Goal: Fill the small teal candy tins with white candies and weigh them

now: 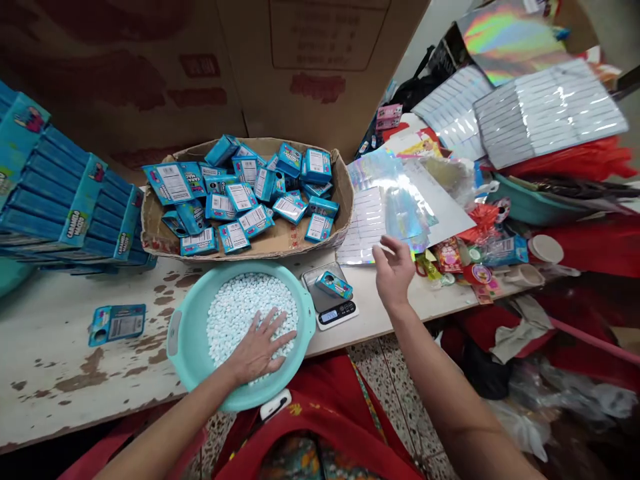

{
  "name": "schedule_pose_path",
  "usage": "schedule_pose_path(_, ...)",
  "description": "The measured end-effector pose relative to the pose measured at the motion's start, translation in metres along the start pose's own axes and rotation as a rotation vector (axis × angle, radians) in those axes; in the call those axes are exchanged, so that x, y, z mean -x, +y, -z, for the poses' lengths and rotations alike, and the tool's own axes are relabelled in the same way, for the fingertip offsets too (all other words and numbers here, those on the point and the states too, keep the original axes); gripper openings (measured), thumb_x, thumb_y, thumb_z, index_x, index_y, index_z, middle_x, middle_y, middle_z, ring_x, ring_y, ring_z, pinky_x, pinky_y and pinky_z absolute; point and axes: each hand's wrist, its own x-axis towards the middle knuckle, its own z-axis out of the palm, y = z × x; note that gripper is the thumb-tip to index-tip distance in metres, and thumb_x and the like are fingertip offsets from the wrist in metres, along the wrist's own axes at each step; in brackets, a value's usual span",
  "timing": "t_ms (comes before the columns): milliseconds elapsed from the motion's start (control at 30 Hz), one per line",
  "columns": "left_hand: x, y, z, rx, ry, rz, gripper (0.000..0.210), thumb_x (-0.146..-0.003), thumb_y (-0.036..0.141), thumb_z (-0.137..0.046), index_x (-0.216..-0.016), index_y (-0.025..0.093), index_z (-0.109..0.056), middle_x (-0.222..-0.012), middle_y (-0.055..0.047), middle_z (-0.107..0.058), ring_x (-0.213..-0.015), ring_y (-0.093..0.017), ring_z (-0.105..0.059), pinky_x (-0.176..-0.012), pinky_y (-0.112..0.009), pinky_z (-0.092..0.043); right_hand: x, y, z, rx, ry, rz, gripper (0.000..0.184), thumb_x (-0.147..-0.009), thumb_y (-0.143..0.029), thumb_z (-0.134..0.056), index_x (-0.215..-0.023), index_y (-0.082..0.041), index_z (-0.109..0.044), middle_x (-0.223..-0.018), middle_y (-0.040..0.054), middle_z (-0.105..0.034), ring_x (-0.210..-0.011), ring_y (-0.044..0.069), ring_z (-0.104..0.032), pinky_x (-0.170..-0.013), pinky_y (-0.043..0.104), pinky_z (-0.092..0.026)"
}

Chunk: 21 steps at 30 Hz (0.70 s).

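My left hand [261, 348] lies with fingers spread on small pale candies [240, 300] inside a turquoise plastic basin [193, 360]. Right of the basin is a small digital scale [339, 313], its display lit. One blue candy box [334, 285] rests tilted on the scale's plate. My right hand [395, 272] is in the air to the right of the scale, fingers loosely bent and apart, with nothing seen in it. Behind the basin, a low cardboard tray [280, 241] contains many small blue boxes [243, 197]. Another blue box [118, 324] lies flat on the table at left.
Stacked blue display packs [65, 193] stand at the left. A large cardboard carton [200, 80] rises behind the tray. Shiny sticker sheets [363, 223] and assorted packets [449, 255] crowd the right side. The worn white table [65, 380] has its edge close to my body.
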Motion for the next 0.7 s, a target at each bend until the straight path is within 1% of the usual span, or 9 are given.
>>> schedule_pose_path(67, -0.002, -0.009, -0.004, -0.037, 0.032, 0.034, 0.049, -0.085, 0.039, -0.051, -0.134, 0.034, -0.047, -0.150, -0.006, -0.033, -0.139, -0.034, -0.023, -0.110, -0.059, -0.014, -0.036, -0.009, -0.037, 0.051, -0.176, 0.088, 0.033, -0.083, -0.038, -0.058, -0.111, -0.021, -0.059, -0.110, 0.0080, -0.059, -0.100, 0.020, -0.058, -0.085, 0.036, -0.052)
schedule_pose_path(133, -0.003, -0.020, -0.007, -0.062, 0.060, 0.088, 0.042, -0.084, 0.035, -0.053, -0.127, 0.032, -0.055, -0.143, -0.008, -0.044, -0.132, -0.034, -0.035, -0.107, -0.055, -0.025, -0.070, -0.011, -0.079, 0.182, -0.374, 0.129, 0.036, -0.081, -0.035, -0.061, -0.112, -0.018, -0.059, -0.108, 0.0094, -0.060, -0.096, 0.021, -0.060, -0.085, 0.038, -0.052)
schedule_pose_path(233, -0.005, -0.037, -0.013, -0.084, 0.135, 0.244, 0.034, -0.082, 0.026, -0.053, -0.115, 0.026, -0.062, -0.124, -0.012, -0.058, -0.109, -0.032, -0.053, -0.091, -0.049, -0.042, -0.114, 0.000, -0.135, 0.616, -0.586, 0.107, 0.046, -0.075, -0.025, -0.066, -0.118, -0.011, -0.057, -0.119, 0.0166, -0.057, -0.107, 0.027, -0.057, -0.092, 0.043, -0.047)
schedule_pose_path(300, -0.006, -0.047, -0.015, -0.066, 0.214, 0.371, 0.026, -0.082, 0.026, -0.051, -0.104, 0.024, -0.066, -0.112, -0.014, -0.063, -0.095, -0.028, -0.057, -0.083, -0.044, -0.046, -0.133, 0.009, -0.160, 0.837, -0.705, 0.039, 0.055, -0.067, -0.022, -0.074, -0.117, -0.006, -0.057, -0.121, 0.0232, -0.055, -0.111, 0.033, -0.056, -0.091, 0.048, -0.045)
schedule_pose_path(367, -0.007, -0.052, -0.015, 0.000, 0.297, 0.505, 0.022, -0.084, 0.029, -0.050, -0.094, 0.023, -0.067, -0.102, -0.012, -0.064, -0.088, -0.026, -0.058, -0.077, -0.039, -0.048, -0.143, 0.017, -0.175, 0.922, -0.791, -0.025, 0.055, -0.060, -0.020, -0.080, -0.107, -0.001, -0.061, -0.113, 0.0269, -0.058, -0.109, 0.037, -0.057, -0.089, 0.054, -0.044)
schedule_pose_path(500, -0.008, -0.047, -0.004, 0.394, 0.551, 0.853, 0.015, -0.077, 0.034, -0.059, -0.081, 0.022, -0.066, -0.086, -0.007, -0.064, -0.077, -0.020, -0.058, -0.066, -0.029, -0.047, -0.147, 0.022, -0.183, 0.980, -0.835, -0.057, 0.044, -0.070, -0.026, -0.075, -0.101, 0.002, -0.062, -0.113, 0.0273, -0.057, -0.114, 0.039, -0.053, -0.092, 0.059, -0.039)
schedule_pose_path(600, -0.005, -0.038, 0.012, 1.047, 0.708, 1.093, 0.020, -0.068, 0.036, -0.069, -0.077, 0.019, -0.062, -0.068, -0.001, -0.057, -0.055, -0.012, -0.052, -0.047, -0.021, -0.038, -0.150, 0.009, -0.161, 0.889, -0.700, 0.102, 0.047, -0.074, -0.030, -0.071, -0.107, 0.000, -0.059, -0.119, 0.0233, -0.052, -0.116, 0.038, -0.049, -0.094, 0.057, -0.039)
schedule_pose_path(633, -0.003, -0.036, 0.018, 1.291, 0.737, 1.103, 0.024, -0.066, 0.036, -0.070, -0.079, 0.019, -0.060, -0.065, 0.001, -0.056, -0.049, -0.011, -0.049, -0.042, -0.019, -0.034, -0.150, 0.001, -0.147, 0.810, -0.648, 0.169, 0.048, -0.074, -0.032, -0.071, -0.108, -0.002, -0.058, -0.117, 0.0204, -0.052, -0.114, 0.036, -0.050, -0.094, 0.056, -0.040)
schedule_pose_path(700, 0.001, -0.033, 0.027, 1.679, 0.797, 1.008, 0.031, -0.065, 0.037, -0.071, -0.087, 0.019, -0.058, -0.066, 0.001, -0.057, -0.046, -0.010, -0.049, -0.038, -0.017, -0.030, -0.145, -0.020, -0.110, 0.606, -0.585, 0.257, 0.049, -0.075, -0.040, -0.068, -0.107, -0.005, -0.058, -0.111, 0.0129, -0.055, -0.106, 0.030, -0.053, -0.091, 0.052, -0.044)
